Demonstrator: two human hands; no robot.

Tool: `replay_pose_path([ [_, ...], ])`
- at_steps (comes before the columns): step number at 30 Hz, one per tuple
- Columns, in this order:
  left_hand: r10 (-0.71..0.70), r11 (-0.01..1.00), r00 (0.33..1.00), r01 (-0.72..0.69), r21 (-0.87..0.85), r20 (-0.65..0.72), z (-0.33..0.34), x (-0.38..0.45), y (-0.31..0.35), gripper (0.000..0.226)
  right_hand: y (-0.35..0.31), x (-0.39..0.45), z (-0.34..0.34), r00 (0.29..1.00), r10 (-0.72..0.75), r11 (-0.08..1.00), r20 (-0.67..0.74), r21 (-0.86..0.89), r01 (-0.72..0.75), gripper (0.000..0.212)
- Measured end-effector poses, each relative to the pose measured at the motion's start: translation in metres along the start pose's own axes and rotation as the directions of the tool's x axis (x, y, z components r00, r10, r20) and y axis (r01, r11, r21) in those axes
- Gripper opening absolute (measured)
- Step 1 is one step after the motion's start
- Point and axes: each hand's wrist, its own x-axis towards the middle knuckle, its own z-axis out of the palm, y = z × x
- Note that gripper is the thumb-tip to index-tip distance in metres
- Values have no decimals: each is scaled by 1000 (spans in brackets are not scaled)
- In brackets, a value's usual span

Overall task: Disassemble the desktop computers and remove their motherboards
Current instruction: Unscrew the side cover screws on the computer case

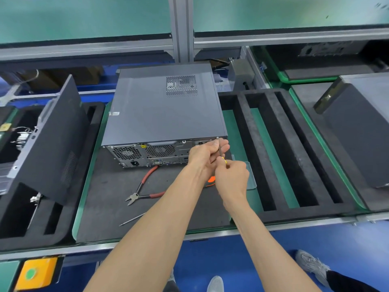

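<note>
I see a grey desktop computer lying flat on a dark mat on the desk, its rear panel with 2 fan grilles facing me. My right hand is closed around the yellow handle of a screwdriver, whose tip meets a screw at the case's near right top corner. My left hand curls its fingers around the metal shaft, steadying it. Red-handled pliers lie on the mat just near the case. Left stands another dark case panel, tilted.
</note>
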Motion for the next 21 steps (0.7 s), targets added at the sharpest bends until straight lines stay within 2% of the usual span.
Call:
replay_pose_path([
  [1,-1,1000,1000,1,-10,1,1,0,0,25,2,0,-1,992,-120,974,-44,-198,109,42],
  [2,-3,1000,1000,3,-21,2,3,0,0,25,3,-1,-2,979,-194,940,-55,-296,170,41],
  [3,-6,999,1000,6,-32,2,4,0,1,24,4,-1,-2,977,-205,937,-50,-298,182,42],
  [4,-11,999,1000,11,-38,3,5,0,1,24,5,2,-1,988,-145,975,-45,-177,135,44],
  [5,-15,999,1000,15,-31,5,5,0,2,24,5,6,-1,1000,-10,998,-21,66,12,45],
  [6,-18,1000,1000,18,-14,5,5,0,2,24,1,7,-2,987,144,929,75,333,-161,41],
  [7,-19,1000,1000,19,2,5,4,1,3,24,-2,8,-2,951,242,805,193,508,-308,33],
  [8,-20,1000,1000,20,9,7,4,1,4,24,-3,9,-3,925,283,741,253,554,-379,28],
  [9,-22,1000,1000,22,10,11,3,2,5,24,-4,10,-3,932,278,778,233,514,-361,28],
  [10,-25,1000,1000,25,8,17,2,2,5,24,-2,10,-3,968,210,883,138,398,-248,32],
  [11,-26,1000,999,26,5,22,2,3,5,25,1,9,-3,998,67,980,21,186,-70,38],
  [12,-26,1000,999,26,-2,25,3,2,5,24,5,7,-3,992,-114,990,-58,-88,108,41],
  [13,-26,1000,999,26,-8,25,3,2,5,24,9,6,-3,954,-286,908,-91,-342,240,38],
  [14,-26,1000,999,26,-13,22,3,3,4,24,11,5,-3,907,-409,809,-97,-499,311,33],
  [15,-27,1000,999,27,-14,19,4,3,4,24,12,3,-2,880,-463,768,-102,-541,342,29],
  [16,-30,999,999,30,-15,15,4,3,4,23,13,2,-1,884,-456,789,-106,-508,346,27],
  [17,-33,999,999,33,-14,11,4,3,5,23,13,3,-1,918,-378,873,-118,-377,311,28],
  [18,-36,999,999,36,-10,6,5,3,6,23,10,5,-1,970,-213,973,-120,-119,199,31],
  [19,-38,999,999,38,-2,0,5,3,6,23,5,7,-3,998,-5,982,-63,187,16,34],
  [20,-39,999,999,39,4,-5,5,2,6,24,1,7,-5,983,175,889,47,422,-178,34],
  [21,-41,999,999,41,6,-7,5,2,7,25,-2,8,-7,951,270,792,151,527,-308,31],
])
